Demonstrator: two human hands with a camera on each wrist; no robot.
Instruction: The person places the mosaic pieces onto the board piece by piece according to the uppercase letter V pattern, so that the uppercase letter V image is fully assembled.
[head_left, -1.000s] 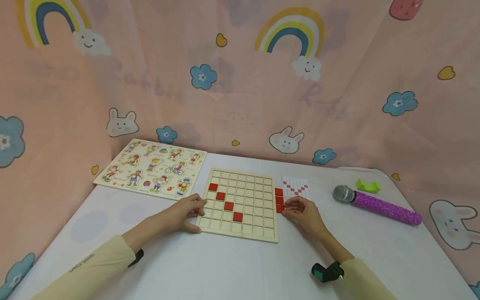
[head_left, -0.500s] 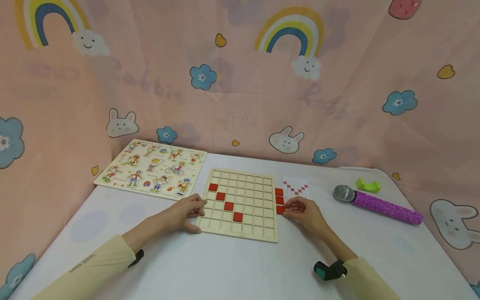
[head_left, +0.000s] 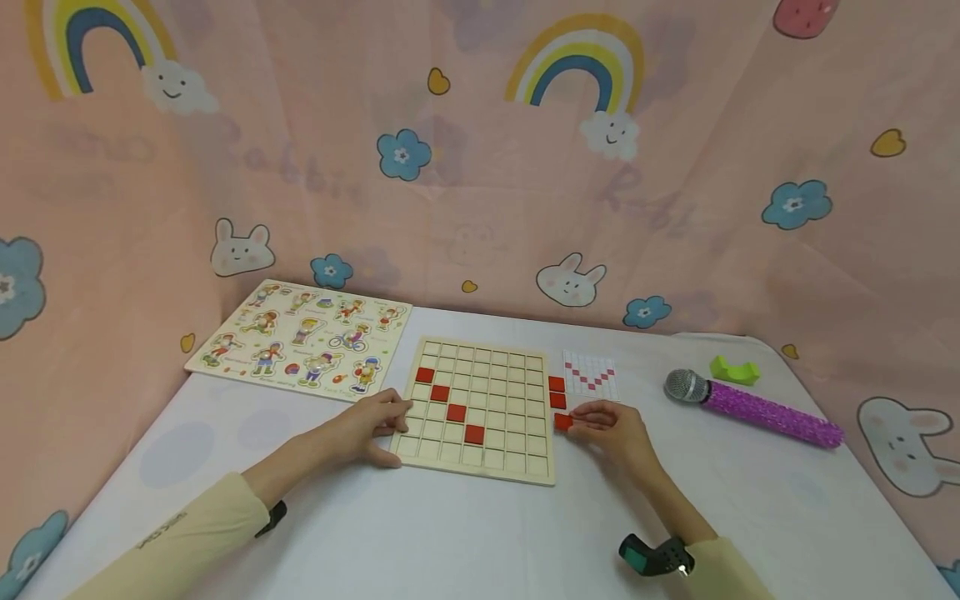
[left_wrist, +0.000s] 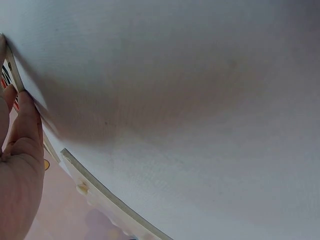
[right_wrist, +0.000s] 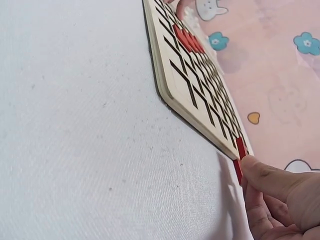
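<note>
My left hand (head_left: 367, 427) holds the left edge of the wooden grid board (head_left: 517, 387), thumb near its lower corner and fingers at its side. In the left wrist view, the left hand (left_wrist: 22, 160) shows at the far left, fingertips at the edge. Several red tiles (head_left: 455, 412) form a diagonal on the board. Right of it, my right hand (head_left: 618, 433) pinches a red square tile (head_left: 562, 422) between thumb and fingers. The right wrist view shows the right hand (right_wrist: 285, 195) close to the corner of the board (right_wrist: 175, 95).
Two more red tiles (head_left: 557, 401) lie along the board's right edge. Beside them is a pattern card (head_left: 592, 371) with a red V. A picture puzzle board (head_left: 300, 337) lies at the back left. A purple microphone (head_left: 772, 414) and a green block (head_left: 735, 370) are on the right.
The lowest red tile beside the board has shifted slightly right and toward me in my right hand, leaving a gap to the other two. My left hand stays put.
</note>
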